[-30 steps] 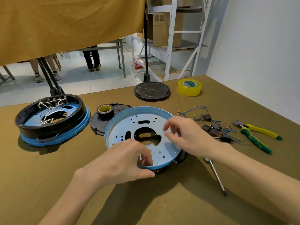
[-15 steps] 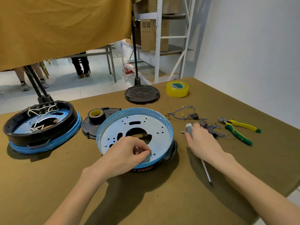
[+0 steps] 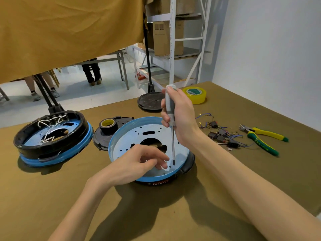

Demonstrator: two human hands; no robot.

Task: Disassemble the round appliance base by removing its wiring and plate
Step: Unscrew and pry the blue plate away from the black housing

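The round appliance base (image 3: pixel 189 164) lies in front of me, black below with a blue rim. Its silver perforated plate (image 3: pixel 129 142) faces up inside the rim. My right hand (image 3: pixel 183 117) grips a grey-handled screwdriver (image 3: pixel 173 145) upright, its tip set on the plate near the front right edge. My left hand (image 3: pixel 139 162) rests on the plate's front part, fingers loosely bent beside the tip. A pile of removed wires and small switches (image 3: pixel 220 134) lies to the right of the base.
A second base (image 3: pixel 52 136) with white wiring inside sits at the left. Black tape (image 3: pixel 107 125) stands on a black cover (image 3: pixel 101 141) behind the plate. A black disc (image 3: pixel 150 101) and yellow tape (image 3: pixel 195 94) lie further back. Yellow-green pliers (image 3: pixel 264 138) lie far right.
My right hand left the plate, took the screwdriver from the table at the right, and now holds it upright with its tip on the plate. My left hand stayed on the plate's front.
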